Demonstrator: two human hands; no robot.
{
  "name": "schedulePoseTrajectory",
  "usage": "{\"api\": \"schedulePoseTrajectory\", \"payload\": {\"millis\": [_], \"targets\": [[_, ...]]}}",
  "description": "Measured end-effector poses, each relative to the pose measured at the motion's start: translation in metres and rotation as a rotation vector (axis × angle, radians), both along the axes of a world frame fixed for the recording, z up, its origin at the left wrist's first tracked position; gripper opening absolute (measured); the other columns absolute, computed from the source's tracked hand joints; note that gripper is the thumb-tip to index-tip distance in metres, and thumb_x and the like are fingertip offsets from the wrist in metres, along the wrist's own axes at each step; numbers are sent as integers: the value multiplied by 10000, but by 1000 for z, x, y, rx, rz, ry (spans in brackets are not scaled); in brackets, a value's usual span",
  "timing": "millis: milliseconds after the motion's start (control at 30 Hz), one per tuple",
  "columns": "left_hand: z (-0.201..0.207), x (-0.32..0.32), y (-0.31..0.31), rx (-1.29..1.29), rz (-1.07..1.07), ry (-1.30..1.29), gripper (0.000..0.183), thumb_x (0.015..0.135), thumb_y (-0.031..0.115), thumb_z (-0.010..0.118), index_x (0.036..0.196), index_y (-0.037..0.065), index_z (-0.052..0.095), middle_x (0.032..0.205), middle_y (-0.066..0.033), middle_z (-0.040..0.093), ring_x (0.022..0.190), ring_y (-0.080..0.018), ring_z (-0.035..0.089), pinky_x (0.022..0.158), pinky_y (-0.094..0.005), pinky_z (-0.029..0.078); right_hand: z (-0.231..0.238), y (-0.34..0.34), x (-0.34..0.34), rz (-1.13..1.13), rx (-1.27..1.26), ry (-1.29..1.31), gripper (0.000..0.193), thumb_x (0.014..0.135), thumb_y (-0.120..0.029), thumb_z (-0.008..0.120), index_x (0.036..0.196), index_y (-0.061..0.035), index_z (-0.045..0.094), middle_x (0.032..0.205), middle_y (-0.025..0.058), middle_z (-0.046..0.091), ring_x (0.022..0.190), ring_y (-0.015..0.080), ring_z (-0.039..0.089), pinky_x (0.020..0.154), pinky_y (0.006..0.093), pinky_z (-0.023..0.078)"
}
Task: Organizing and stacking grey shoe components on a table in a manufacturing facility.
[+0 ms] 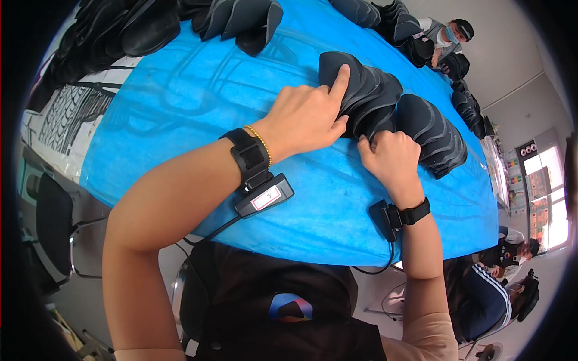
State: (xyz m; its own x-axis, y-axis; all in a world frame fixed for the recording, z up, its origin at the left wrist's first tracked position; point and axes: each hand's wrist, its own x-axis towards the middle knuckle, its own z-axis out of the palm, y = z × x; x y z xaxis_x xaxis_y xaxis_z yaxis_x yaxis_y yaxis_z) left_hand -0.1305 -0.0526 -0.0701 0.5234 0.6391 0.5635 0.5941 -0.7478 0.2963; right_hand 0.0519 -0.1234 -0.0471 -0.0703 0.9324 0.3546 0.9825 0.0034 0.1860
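A row of dark grey, curved, insole-like pieces (pixel 376 84) leans in overlapping layers on the blue-covered table in front of me. My left hand (pixel 310 117) is closed against its near-left end, with the index finger stretched along the face of the first piece and the thumb at the lower edge. The other left fingers are curled. My right hand (pixel 392 157) is closed at the row's near side, its fingers wrapped round the edge of a piece and mostly hiding it. Beside it, a second group of the same pieces (pixel 430 132) continues to the right.
More dark pieces lie in rows at the far left (pixel 150 30) and far right of the blue table cover (pixel 198 114). A co-worker (pixel 448 39) sits at the far right, two more people at lower right. Cables hang from both wrist straps. A black chair (pixel 54 210) stands left.
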Motion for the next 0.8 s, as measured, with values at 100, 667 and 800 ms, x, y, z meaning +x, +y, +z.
{"api": "schedulePoseTrajectory", "payload": {"millis": [100, 667, 800], "targets": [[1, 0, -1, 3, -8, 2, 753, 819, 283, 641, 1412, -62, 331, 772, -177, 648, 621, -332, 642, 501, -431, 495, -7, 2, 6, 62, -18, 25, 389, 828, -288, 579, 581, 8, 635, 558, 232, 583, 529, 397, 610, 511, 465, 500], [-3, -4, 1, -15, -49, -36, 756, 819, 252, 648, 1413, -75, 314, 765, -177, 638, 632, -332, 636, 530, -420, 499, -7, 1, 34, 469, -153, 844, 472, 936, -171, 498, 504, 10, 439, 457, 57, 436, 386, 157, 448, 397, 288, 348], [-3, -3, 2, -29, -51, -34, 754, 818, 248, 647, 1414, -72, 314, 760, -171, 635, 642, -327, 636, 533, -420, 499, -7, 1, 39, 481, -101, 947, 496, 916, -229, 492, 487, 21, 492, 419, 84, 477, 383, 179, 490, 430, 304, 367]]}}
